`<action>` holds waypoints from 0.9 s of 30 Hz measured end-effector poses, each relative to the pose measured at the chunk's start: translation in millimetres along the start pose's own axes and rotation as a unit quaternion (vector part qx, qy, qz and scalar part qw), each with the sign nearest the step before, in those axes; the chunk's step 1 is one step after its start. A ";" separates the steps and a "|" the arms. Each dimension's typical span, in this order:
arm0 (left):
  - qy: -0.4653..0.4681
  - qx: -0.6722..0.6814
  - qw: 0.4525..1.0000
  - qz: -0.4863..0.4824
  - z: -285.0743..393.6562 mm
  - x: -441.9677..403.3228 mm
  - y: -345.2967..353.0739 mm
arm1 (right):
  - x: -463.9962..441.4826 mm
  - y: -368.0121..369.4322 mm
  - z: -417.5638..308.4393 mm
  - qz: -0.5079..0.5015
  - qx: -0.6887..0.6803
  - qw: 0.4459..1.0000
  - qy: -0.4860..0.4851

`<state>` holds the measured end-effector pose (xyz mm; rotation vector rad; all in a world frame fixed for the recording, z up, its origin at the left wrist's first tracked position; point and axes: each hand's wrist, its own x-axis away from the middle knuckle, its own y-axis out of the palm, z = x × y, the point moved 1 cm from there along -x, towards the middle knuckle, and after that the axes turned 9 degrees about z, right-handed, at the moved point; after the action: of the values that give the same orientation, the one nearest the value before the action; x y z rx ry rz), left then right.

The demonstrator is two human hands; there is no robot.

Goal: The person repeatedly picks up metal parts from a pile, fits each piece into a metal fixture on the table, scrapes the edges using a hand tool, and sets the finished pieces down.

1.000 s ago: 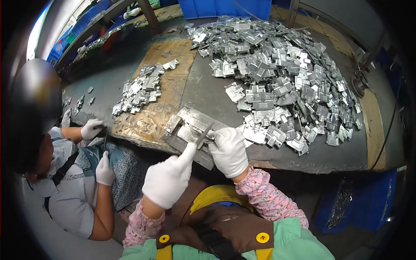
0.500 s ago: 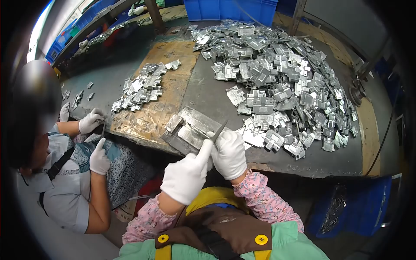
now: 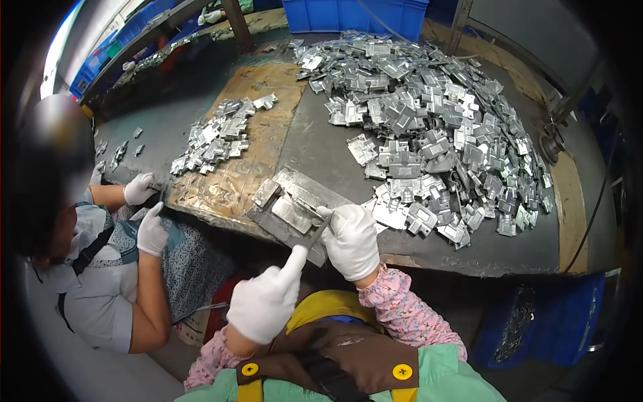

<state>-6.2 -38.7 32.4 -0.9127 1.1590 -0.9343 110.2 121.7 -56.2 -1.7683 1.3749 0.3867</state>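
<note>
A metal block fixture lies at the table's front edge, with a silvery metal piece on it. My right hand, in a white glove, is closed at the fixture's right side around a thin dark blade-like tool. The tool slants down over the fixture's front. My left hand, also gloved, is in front of the fixture, its index finger stretched toward the tool's lower end and the other fingers curled. Whether that fingertip presses the tool or holds anything is unclear.
A large heap of metal parts covers the table's right side. A smaller pile lies left of the fixture. A co-worker with gloved hands sits at the left. Blue bins stand at the back and lower right.
Over the last half second my left hand has moved left and down, and the tool's tip has swung from upper right to lower left. My right hand has stayed beside the fixture.
</note>
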 end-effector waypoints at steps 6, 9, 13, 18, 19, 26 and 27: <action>-0.057 0.040 0.997 0.015 -3.3 19.8 -16.0 | -1.1 -0.1 -3.5 0.021 0.020 0.999 -0.016; -0.029 0.018 0.999 -0.007 -0.2 7.4 -1.1 | -1.8 -1.8 -4.3 0.001 0.039 0.999 -0.009; -0.001 0.016 1.000 0.022 2.9 -15.2 25.9 | -1.6 -3.1 -6.2 -0.006 0.048 0.999 -0.006; -0.005 0.001 1.000 0.001 5.7 -8.4 12.3 | -0.1 1.5 1.3 0.010 0.004 1.000 -0.007; -0.006 -0.002 1.000 -0.004 3.1 -3.0 10.8 | 0.3 1.1 1.8 0.000 0.010 1.000 -0.004; -0.012 0.096 0.994 0.059 5.3 -38.2 44.0 | -3.6 -0.3 0.4 0.040 -0.002 0.999 -0.012; 0.008 0.156 0.984 0.082 1.7 -35.2 45.7 | -5.1 -0.7 -1.3 0.047 -0.019 0.999 -0.010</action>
<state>-4.2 10.1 1.5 -0.5497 1.0473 -0.9563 108.7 124.1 -51.7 -1.7303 1.4475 0.4831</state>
